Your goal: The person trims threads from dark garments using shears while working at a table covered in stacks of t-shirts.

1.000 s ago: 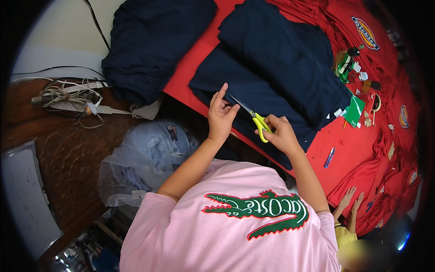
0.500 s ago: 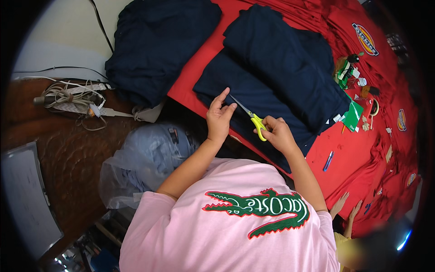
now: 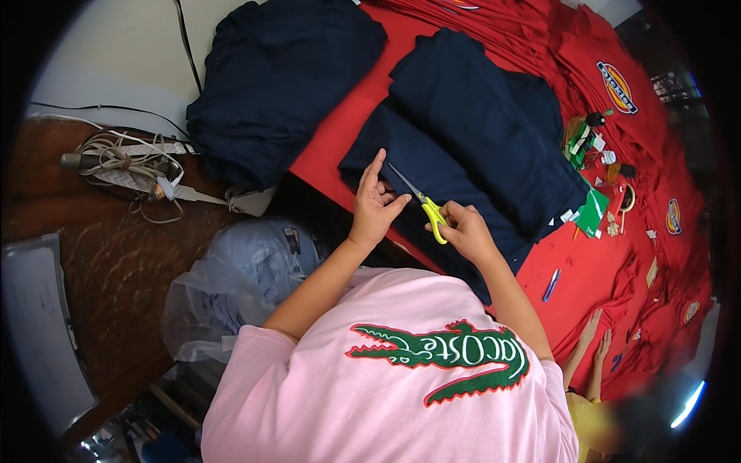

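Observation:
In my right hand [image 3: 469, 234] is a pair of scissors [image 3: 434, 219] with yellow-green handles, its fingers closed round them. The narrow blades point up and left, looking closed, over a folded dark navy garment [image 3: 478, 131]. My left hand [image 3: 374, 207] is at the garment's near left edge, close to the blade tips. Its index finger is stretched out and the thumb stands apart; the other fingers are partly hidden, and I see nothing held in them.
A second navy cloth pile [image 3: 282, 85] lies to the left. Red garments [image 3: 617, 123] cover the right side, with a blue cutter-like tool [image 3: 551, 285], a tape roll [image 3: 627, 198] and green packets [image 3: 593, 211]. Bundled cables [image 3: 127, 162] and a plastic bag [image 3: 193, 316] are left. A co-worker's hands [image 3: 594, 339] touch red cloth.
My left hand's fingers have straightened upward a little, and the scissors have shifted slightly left. The co-worker's hands have reached further over the red cloth. The whole view has shifted slightly.

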Action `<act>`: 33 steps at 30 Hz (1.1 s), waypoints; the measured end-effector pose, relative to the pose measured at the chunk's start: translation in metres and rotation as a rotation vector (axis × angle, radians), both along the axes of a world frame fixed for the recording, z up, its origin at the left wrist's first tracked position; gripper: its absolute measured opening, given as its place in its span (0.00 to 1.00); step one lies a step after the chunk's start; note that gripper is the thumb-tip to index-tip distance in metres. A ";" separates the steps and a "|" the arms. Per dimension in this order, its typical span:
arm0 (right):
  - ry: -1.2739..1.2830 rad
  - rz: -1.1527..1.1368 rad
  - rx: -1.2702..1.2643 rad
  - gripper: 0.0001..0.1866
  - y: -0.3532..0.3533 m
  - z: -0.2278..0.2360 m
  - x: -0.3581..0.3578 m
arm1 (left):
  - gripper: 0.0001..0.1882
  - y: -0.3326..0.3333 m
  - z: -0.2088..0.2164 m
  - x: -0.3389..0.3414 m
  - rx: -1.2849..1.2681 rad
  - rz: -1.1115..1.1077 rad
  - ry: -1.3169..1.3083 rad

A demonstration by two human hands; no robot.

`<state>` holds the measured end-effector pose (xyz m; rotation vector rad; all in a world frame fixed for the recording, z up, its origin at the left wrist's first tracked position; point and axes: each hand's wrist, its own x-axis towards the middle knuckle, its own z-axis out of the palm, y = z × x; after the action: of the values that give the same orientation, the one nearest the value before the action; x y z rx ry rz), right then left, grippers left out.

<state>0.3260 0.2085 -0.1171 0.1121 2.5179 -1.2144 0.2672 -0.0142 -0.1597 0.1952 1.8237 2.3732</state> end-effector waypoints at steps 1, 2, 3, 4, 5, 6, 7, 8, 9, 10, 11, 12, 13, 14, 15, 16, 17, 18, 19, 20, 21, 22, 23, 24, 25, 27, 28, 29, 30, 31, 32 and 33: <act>-0.004 -0.002 -0.007 0.11 0.000 -0.005 0.001 | 0.50 -0.001 -0.005 -0.001 -0.020 0.003 0.010; -0.008 -0.004 -0.014 0.11 0.000 -0.008 0.002 | 0.49 -0.003 -0.009 -0.003 -0.040 0.007 0.020; 0.003 0.002 -0.010 0.11 0.001 -0.011 0.002 | 0.48 -0.006 -0.015 -0.006 -0.101 0.029 0.044; 0.012 0.007 -0.008 0.12 -0.001 -0.011 0.003 | 0.47 -0.010 -0.019 -0.012 -0.163 0.050 0.066; 0.021 0.013 -0.007 0.12 -0.002 -0.012 0.003 | 0.46 -0.013 -0.022 -0.015 -0.226 0.071 0.087; 0.033 0.007 0.004 0.12 -0.003 -0.011 0.003 | 0.46 -0.014 -0.026 -0.016 -0.218 0.082 0.085; 0.044 -0.002 0.014 0.13 -0.007 -0.007 0.002 | 0.46 -0.014 -0.021 -0.017 -0.211 0.088 0.082; 0.054 -0.012 0.024 0.13 -0.010 -0.004 0.000 | 0.46 -0.014 -0.015 -0.019 -0.204 0.094 0.079; 0.074 -0.012 0.032 0.13 -0.013 -0.001 -0.002 | 0.46 -0.013 -0.010 -0.020 -0.152 0.082 0.070; 0.094 -0.011 0.041 0.13 -0.016 0.002 -0.005 | 0.46 -0.012 -0.003 -0.020 -0.100 0.070 0.062; 0.115 -0.010 0.049 0.13 -0.019 0.003 -0.008 | 0.46 -0.011 0.002 -0.020 -0.049 0.059 0.053; 0.116 -0.014 0.055 0.13 -0.021 0.004 -0.011 | 0.46 -0.012 0.005 -0.020 -0.022 0.044 0.028; 0.118 -0.016 0.062 0.13 -0.023 0.005 -0.013 | 0.47 -0.013 0.006 -0.019 0.006 0.032 0.002; 0.119 -0.019 0.069 0.13 -0.025 0.005 -0.015 | 0.47 -0.014 0.006 -0.020 0.034 0.019 -0.023; 0.108 -0.019 0.064 0.13 -0.025 0.004 -0.017 | 0.47 -0.015 0.006 -0.021 0.040 0.021 -0.017; 0.095 -0.020 0.062 0.13 -0.025 0.004 -0.018 | 0.46 -0.015 0.006 -0.023 0.047 0.023 -0.012; 0.081 -0.021 0.059 0.13 -0.025 0.004 -0.018 | 0.46 -0.015 0.005 -0.024 0.054 0.024 -0.007; 0.076 -0.025 0.041 0.13 -0.025 -0.002 -0.018 | 0.46 -0.016 0.004 -0.024 0.008 0.037 0.008; 0.072 -0.032 0.026 0.13 -0.024 -0.008 -0.017 | 0.45 -0.018 0.002 -0.025 -0.036 0.047 0.025; 0.068 -0.039 0.011 0.12 -0.023 -0.013 -0.016 | 0.45 -0.019 -0.001 -0.026 -0.079 0.057 0.043; 0.071 -0.031 0.016 0.13 -0.022 -0.017 -0.014 | 0.44 -0.022 -0.006 -0.028 -0.132 0.066 0.045; 0.077 -0.017 0.017 0.13 -0.023 -0.017 -0.015 | 0.44 -0.029 -0.011 -0.033 -0.188 0.080 0.050; 0.083 -0.004 0.018 0.13 -0.025 -0.016 -0.016 | 0.44 -0.032 -0.016 -0.036 -0.245 0.093 0.055; 0.092 -0.006 0.024 0.13 -0.027 -0.014 -0.016 | 0.43 -0.032 -0.021 -0.037 -0.243 0.128 0.097; 0.097 -0.012 0.029 0.14 -0.030 -0.009 -0.017 | 0.44 -0.030 -0.017 -0.039 -0.195 0.120 0.100; 0.117 -0.019 0.034 0.15 -0.035 -0.001 -0.020 | 0.45 -0.027 0.003 -0.040 -0.101 0.104 0.108; 0.132 -0.019 0.034 0.15 -0.038 0.001 -0.023 | 0.45 -0.027 0.005 -0.040 -0.084 0.085 0.110; 0.146 -0.018 0.034 0.16 -0.039 0.003 -0.026 | 0.46 -0.027 0.007 -0.040 -0.067 0.066 0.112; 0.157 -0.020 0.036 0.16 -0.040 0.003 -0.028 | 0.47 -0.028 0.009 -0.041 -0.051 0.047 0.113; 0.166 -0.021 0.037 0.16 -0.042 0.001 -0.029 | 0.48 -0.029 0.010 -0.041 -0.046 0.028 0.106; 0.175 -0.021 0.038 0.16 -0.043 0.001 -0.031 | 0.48 -0.031 0.010 -0.042 -0.041 0.009 0.099; 0.182 -0.022 0.041 0.16 -0.043 0.001 -0.032 | 0.49 -0.032 0.010 -0.042 -0.036 -0.010 0.092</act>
<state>0.2935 0.1652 -0.1166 0.0416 2.7052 -1.2322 0.2251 -0.0463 -0.1497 0.3139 1.8995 2.3601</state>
